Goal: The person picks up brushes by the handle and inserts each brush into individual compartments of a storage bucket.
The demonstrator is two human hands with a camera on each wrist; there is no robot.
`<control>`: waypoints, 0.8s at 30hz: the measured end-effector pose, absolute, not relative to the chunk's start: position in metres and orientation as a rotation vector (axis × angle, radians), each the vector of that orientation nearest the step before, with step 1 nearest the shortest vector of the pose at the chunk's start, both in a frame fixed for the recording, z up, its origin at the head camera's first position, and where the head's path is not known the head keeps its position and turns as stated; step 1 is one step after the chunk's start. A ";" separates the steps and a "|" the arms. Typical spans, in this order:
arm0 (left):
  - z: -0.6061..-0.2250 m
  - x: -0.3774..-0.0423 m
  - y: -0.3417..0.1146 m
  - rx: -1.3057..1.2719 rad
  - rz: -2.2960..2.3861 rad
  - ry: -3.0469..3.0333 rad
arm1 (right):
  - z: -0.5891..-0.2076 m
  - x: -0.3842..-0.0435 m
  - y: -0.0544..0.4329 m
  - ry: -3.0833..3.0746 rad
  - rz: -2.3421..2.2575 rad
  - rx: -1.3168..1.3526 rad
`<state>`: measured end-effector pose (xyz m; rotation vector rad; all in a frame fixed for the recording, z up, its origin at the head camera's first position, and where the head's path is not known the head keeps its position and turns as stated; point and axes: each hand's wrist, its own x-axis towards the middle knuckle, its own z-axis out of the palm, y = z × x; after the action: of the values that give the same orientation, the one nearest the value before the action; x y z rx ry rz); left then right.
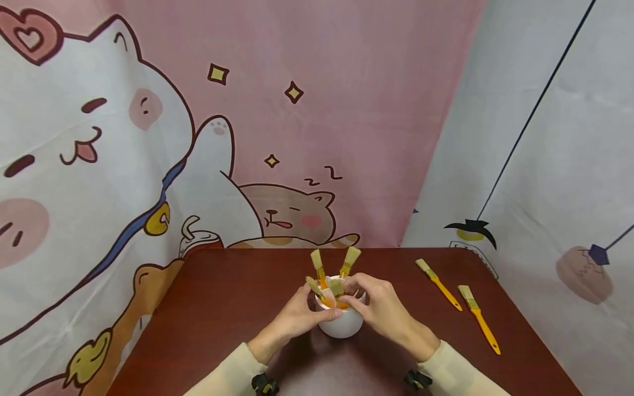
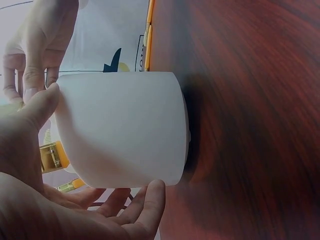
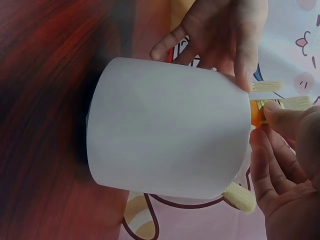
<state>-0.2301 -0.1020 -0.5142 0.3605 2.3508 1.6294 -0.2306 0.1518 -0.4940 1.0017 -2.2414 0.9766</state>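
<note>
A white round pot (image 1: 342, 325) stands on the table with several paintbrushes in it, bristles up. My left hand (image 1: 297, 318) grips the pot's left side, thumb near the rim and fingers along the wall, as the left wrist view also shows. At the rim my right hand (image 1: 386, 311) pinches a paintbrush (image 3: 297, 103) by its metal band, just above the orange handle. Two other paintbrushes lean at the back, a left paintbrush (image 1: 317, 263) and a right paintbrush (image 1: 350, 260). Most handles are hidden inside the pot.
To the right on the dark red wooden table (image 1: 223, 308) lie two yellow-handled paintbrushes, a smaller paintbrush (image 1: 438, 284) and a larger paintbrush (image 1: 479, 319). Behind hangs a pink and white cloth (image 1: 356, 110) with cartoon animals.
</note>
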 end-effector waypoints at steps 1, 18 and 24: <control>-0.514 -0.231 -0.102 0.362 1.628 2.354 | -0.494 -0.231 0.152 -2.237 0.969 1.008; -0.510 -0.236 -0.103 0.395 1.638 2.359 | -0.491 -0.230 0.158 -2.288 0.960 1.122; -0.510 -0.238 -0.105 0.385 1.605 2.369 | -0.491 -0.229 0.163 -2.280 0.936 1.099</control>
<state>-0.2375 -0.1048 -0.5101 0.3852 2.3690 1.6046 -0.2291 0.1634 -0.4906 1.0991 -2.2796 0.9360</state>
